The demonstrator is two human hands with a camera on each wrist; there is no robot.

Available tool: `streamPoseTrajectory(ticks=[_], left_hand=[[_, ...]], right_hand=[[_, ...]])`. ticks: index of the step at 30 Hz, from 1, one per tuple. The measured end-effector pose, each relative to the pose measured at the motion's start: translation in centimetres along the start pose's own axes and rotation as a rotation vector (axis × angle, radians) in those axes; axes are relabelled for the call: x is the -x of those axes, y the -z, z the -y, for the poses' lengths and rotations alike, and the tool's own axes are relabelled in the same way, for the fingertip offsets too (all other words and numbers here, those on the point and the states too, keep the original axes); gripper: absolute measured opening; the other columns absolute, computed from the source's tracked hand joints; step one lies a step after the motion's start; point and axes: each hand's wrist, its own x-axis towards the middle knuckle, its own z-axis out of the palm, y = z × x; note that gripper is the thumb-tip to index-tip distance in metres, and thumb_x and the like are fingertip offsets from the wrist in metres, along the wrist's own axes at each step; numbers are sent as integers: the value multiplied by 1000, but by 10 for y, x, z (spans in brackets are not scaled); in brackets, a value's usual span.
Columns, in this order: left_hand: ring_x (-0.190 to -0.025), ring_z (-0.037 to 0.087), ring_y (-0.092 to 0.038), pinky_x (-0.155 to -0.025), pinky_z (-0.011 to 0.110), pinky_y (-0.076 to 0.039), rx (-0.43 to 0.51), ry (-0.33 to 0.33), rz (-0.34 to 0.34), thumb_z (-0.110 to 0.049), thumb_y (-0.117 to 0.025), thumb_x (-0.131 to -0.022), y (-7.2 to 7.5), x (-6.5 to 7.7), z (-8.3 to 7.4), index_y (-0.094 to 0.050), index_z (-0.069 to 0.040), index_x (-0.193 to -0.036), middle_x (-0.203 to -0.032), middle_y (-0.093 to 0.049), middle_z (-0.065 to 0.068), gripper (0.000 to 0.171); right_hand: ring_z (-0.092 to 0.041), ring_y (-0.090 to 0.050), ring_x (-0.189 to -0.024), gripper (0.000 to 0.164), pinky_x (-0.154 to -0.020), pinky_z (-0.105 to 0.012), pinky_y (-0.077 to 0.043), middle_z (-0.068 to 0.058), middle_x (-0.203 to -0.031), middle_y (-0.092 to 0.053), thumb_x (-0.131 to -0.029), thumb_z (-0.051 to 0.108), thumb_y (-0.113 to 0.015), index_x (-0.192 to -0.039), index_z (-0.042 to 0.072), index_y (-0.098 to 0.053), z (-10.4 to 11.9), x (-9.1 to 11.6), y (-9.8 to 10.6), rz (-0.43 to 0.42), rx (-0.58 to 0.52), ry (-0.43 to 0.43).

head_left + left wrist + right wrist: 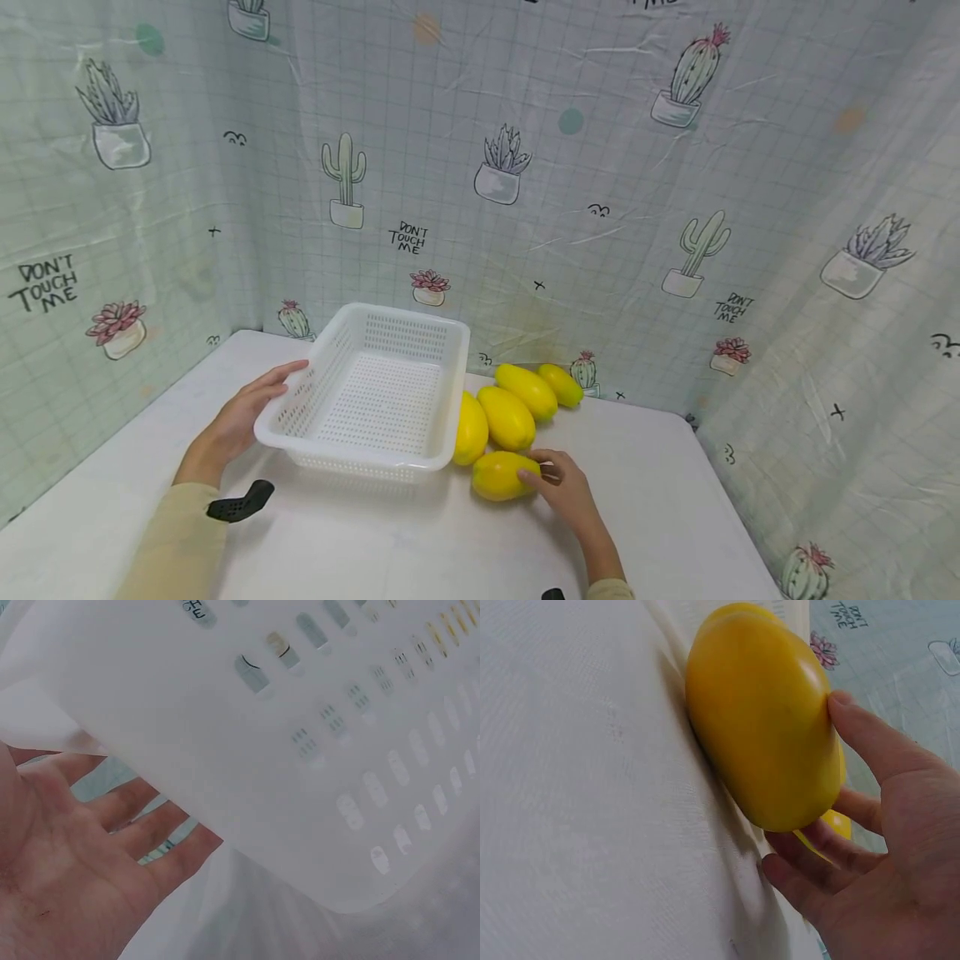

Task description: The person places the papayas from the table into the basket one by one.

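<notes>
A white perforated plastic basket (375,400) stands on the table's left half with nothing in it. My left hand (247,412) rests against its left side, and in the left wrist view the extended fingers (161,825) reach behind the basket wall (187,765). My right hand (558,487) grips a yellow mango (498,477) just right of the basket's front corner. In the right wrist view the thumb touches the upper side of the mango (761,720), while the other fingers bend around its near end.
Several more yellow mangoes, such as one near the basket (506,417) and one farthest right (561,385), lie in a row by the basket's right side. The white table (637,475) ends at a cactus-print curtain (600,275) behind and on both sides.
</notes>
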Motion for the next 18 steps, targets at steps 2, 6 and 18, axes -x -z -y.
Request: streamPoseTrajectory(ticks=[2,6,18], left_hand=[[-111,8,-50,-83,28,-48,1,-7,3,-27,-30,-100,0,1,0,-19,-22,-147,-150,-20,-4,48],[-110,8,-51,-81,29,-50,11,-18,14,-26,-30,-100,1,2,2,-19,-21,-147,-149,-22,-5,48],[-112,8,-50,-83,31,-49,7,7,3,-28,-30,-100,0,1,1,-20,-24,-146,-150,-20,-5,48]], right_hand=[[-21,-58,-105,43,-93,-41,-47,0,-114,-57,-74,49,-69,-106,22,-61,-1,-1,1,26,-11,-11],[-23,-57,-107,48,-91,-42,-48,-1,-117,-58,-72,49,-70,-109,21,-60,-3,-3,3,105,-24,-18],[-13,-56,-102,52,-85,-26,-48,4,-121,-59,-76,48,-67,-121,24,-57,-5,-3,2,245,-29,64]])
